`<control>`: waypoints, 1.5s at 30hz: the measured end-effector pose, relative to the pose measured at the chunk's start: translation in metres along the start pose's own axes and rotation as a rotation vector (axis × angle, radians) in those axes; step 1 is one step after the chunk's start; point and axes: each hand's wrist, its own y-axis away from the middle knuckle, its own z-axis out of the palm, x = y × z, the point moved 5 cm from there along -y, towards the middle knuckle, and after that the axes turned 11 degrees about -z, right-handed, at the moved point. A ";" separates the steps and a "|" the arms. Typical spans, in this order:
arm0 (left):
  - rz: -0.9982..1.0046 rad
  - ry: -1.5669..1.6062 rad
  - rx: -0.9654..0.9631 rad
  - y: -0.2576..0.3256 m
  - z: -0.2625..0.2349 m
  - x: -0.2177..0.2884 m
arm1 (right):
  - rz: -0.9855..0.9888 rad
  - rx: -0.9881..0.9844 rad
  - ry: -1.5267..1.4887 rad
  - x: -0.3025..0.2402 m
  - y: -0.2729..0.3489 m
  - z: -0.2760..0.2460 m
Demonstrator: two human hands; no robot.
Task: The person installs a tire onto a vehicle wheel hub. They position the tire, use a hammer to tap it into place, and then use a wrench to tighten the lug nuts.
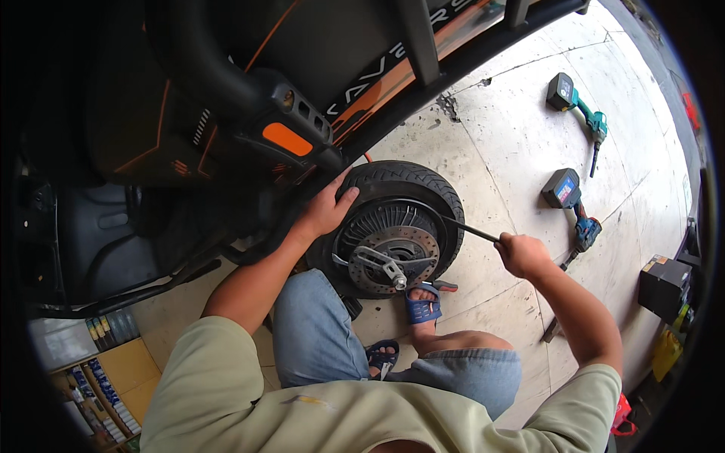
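A wheel with a black tyre point(447, 195) lies on the floor in front of my knees. Its finned hub point(370, 228) and drilled brake disc point(427, 240) face up, and a grey metal bracket point(377, 260) sits on the axle. My left hand point(328, 208) grips the tyre at its left edge, thumb on the sidewall and fingertips partly hidden. A dark tyre lever point(476, 230) reaches in at the right side, its tip between tyre and rim. Around the lever's outer end, my right hand point(522, 255) is closed.
A black and orange vehicle point(219, 136) looms over the left and top. Two cordless power tools, one green point(593, 121) and one blue point(583, 226), lie to the right. A black box point(663, 287) stands at far right. Shelved goods point(102, 377) are at lower left.
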 end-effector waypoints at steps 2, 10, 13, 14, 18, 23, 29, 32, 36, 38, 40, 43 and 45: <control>-0.132 0.081 -0.072 0.001 0.000 0.000 | -0.007 -0.044 0.071 -0.008 -0.001 -0.020; -0.094 0.046 -0.037 -0.001 0.002 -0.004 | 0.003 0.020 -0.091 0.009 -0.006 0.021; -0.053 -0.030 -0.009 0.000 0.004 -0.013 | 0.020 0.087 -0.227 0.008 -0.008 0.057; -0.037 -0.054 0.005 0.000 0.004 -0.016 | 0.025 0.122 -0.260 0.010 -0.013 0.070; -0.016 -0.039 0.029 0.000 0.006 -0.018 | 0.008 0.242 -0.361 0.012 -0.023 0.113; -0.075 -0.026 -0.013 0.000 0.004 -0.015 | -0.122 0.129 -0.097 0.026 -0.028 0.039; -0.083 -0.037 -0.028 0.001 0.006 -0.013 | -0.107 0.013 -0.238 0.031 -0.031 0.043; -0.099 -0.042 -0.030 0.000 0.003 -0.008 | -0.070 0.109 -0.388 0.024 -0.027 0.077; -0.107 0.005 -0.036 0.003 0.003 -0.008 | -0.017 0.274 -0.502 0.007 -0.033 0.123; -0.046 -0.058 0.005 0.001 0.003 -0.014 | -0.055 0.316 -0.514 0.004 -0.036 0.127; -0.049 -0.035 0.011 0.000 0.005 -0.017 | -0.088 0.320 -0.522 0.009 -0.041 0.125; -0.068 -0.022 -0.005 -0.001 0.004 -0.016 | -0.108 0.310 -0.540 0.013 -0.046 0.132; -0.038 -0.068 0.021 -0.002 0.005 -0.015 | -0.139 0.332 -0.540 0.020 -0.054 0.140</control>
